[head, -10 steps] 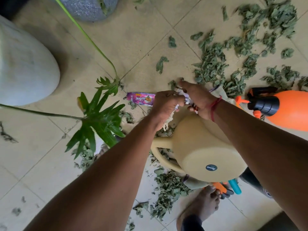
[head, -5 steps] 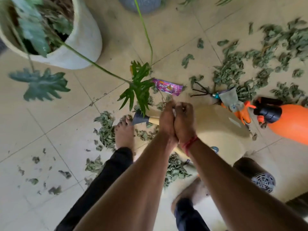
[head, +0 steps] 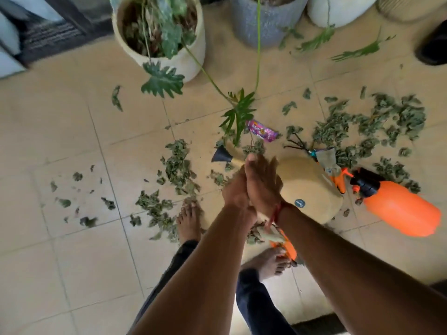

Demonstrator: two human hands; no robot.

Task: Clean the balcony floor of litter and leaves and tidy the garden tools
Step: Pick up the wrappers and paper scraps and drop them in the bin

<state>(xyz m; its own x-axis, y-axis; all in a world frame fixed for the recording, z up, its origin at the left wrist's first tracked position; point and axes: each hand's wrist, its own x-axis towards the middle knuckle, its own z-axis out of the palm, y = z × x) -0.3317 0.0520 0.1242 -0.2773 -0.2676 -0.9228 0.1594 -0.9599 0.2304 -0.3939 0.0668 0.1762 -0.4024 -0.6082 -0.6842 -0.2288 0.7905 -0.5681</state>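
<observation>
A: What is being held?
B: I cannot tell: left hand (head: pixel 235 192) and right hand (head: pixel 262 182) press together, blurred, above the watering can (head: pixel 307 187).
A: And the leaves (head: pixel 177 165)?
B: On the floor (head: pixel 72 141), all around that can.

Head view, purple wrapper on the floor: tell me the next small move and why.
Probably lower the left hand to the purple wrapper and pinch it. It lies loose on the tile beyond the beige watering can, among dry leaves, and is plain litter. The left hand is pressed against the right hand above the can. Whether anything is held between them is hidden.
</observation>
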